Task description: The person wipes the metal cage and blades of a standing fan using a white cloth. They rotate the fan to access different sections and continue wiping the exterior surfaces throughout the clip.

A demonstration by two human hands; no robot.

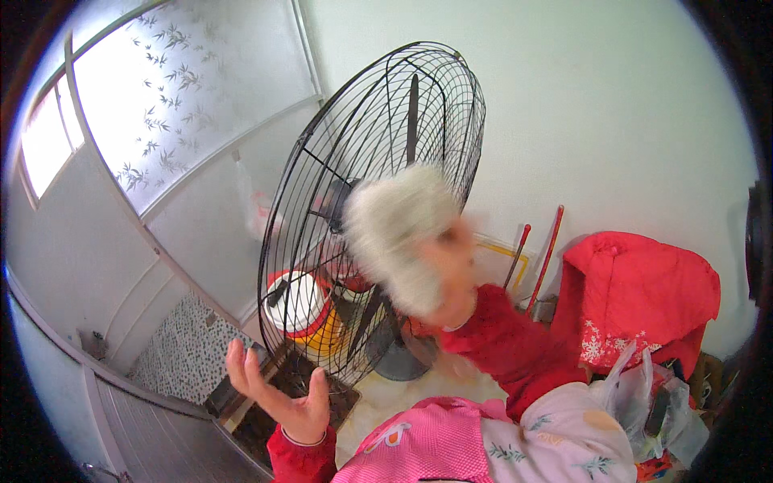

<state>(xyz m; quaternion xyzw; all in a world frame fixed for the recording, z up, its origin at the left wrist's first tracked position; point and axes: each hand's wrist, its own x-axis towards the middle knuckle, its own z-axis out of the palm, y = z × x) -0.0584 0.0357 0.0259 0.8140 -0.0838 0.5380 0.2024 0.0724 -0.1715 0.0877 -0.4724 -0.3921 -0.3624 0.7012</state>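
Observation:
My right hand point(450, 275), blurred, grips a white fluffy cloth or duster point(392, 223). It is in front of the lower middle of a large black wire-caged fan point(414, 121), hiding part of the cage. Whether the cloth touches the wires I cannot tell. My left hand point(284, 389) is raised below the fan's lower left rim, fingers apart and holding nothing. Both arms have red sleeves. Behind the cage shows a drum-shaped container point(296, 305) with a white lid and a red and yellow body.
The fan's round dark base point(395, 356) stands on the pale tiled floor. On the right are two red-tipped rods point(546, 259), a red cloth cover point(640, 290) with white snowflakes, and clear plastic bags point(670, 410). A frosted glass partition point(199, 108) with leaf patterns rises on the left.

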